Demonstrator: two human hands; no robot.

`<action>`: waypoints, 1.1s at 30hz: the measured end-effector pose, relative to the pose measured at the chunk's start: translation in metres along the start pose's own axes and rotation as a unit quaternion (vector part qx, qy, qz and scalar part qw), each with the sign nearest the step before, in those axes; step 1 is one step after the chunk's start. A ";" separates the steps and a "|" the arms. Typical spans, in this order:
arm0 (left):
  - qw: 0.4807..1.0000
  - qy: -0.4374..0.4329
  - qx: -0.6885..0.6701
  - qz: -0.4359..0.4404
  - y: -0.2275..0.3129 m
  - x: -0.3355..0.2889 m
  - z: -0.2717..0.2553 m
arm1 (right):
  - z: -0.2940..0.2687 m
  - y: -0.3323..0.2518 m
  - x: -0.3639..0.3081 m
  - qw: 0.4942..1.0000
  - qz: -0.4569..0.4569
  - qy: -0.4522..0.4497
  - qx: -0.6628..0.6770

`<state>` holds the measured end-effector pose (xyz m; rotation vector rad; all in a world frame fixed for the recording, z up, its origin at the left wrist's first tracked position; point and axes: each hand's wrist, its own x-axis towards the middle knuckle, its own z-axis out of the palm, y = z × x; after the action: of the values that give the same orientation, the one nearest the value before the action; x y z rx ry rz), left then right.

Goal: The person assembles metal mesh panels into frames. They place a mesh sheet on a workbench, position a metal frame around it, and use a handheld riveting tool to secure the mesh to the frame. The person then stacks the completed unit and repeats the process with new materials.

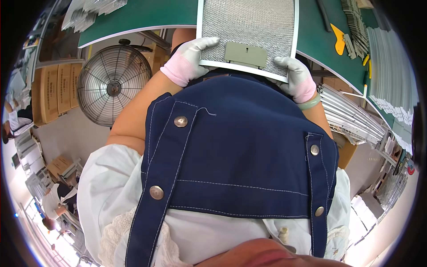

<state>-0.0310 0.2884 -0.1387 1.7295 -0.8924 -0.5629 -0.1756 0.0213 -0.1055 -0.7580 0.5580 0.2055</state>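
Rectangular white-framed silver metal-mesh panel [249, 20], upper centre, long axis indeterminable, is being gripped at its lower corners, between white-and-pink-gloved left hand [187, 61] and matching-gloved right hand [297, 80].

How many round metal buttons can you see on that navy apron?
4, as placed in the picture: upper-left button and lower-left button on the left strap; upper-right button and lower-right button on the right strap. Others may be hidden.

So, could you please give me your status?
Gloved left hand and right hand holding mesh panel by near corners; grey-green plate between them; nothing visibly blocking.
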 end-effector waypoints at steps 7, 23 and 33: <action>0.900 0.057 -0.407 -0.142 -0.003 0.009 0.002 | 0.016 0.007 0.001 0.992 -0.037 0.121 0.008; 0.915 0.040 -0.347 -0.203 0.016 0.020 -0.013 | -0.004 0.003 -0.009 0.995 -0.027 -0.026 -0.089; 0.920 0.027 -0.333 -0.205 0.006 0.019 -0.023 | 0.000 0.017 -0.004 0.999 0.001 -0.004 -0.047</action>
<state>-0.0044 0.2858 -0.1246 1.2808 -0.2291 -0.9615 -0.1850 0.0335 -0.1135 -0.8475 0.5435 0.2383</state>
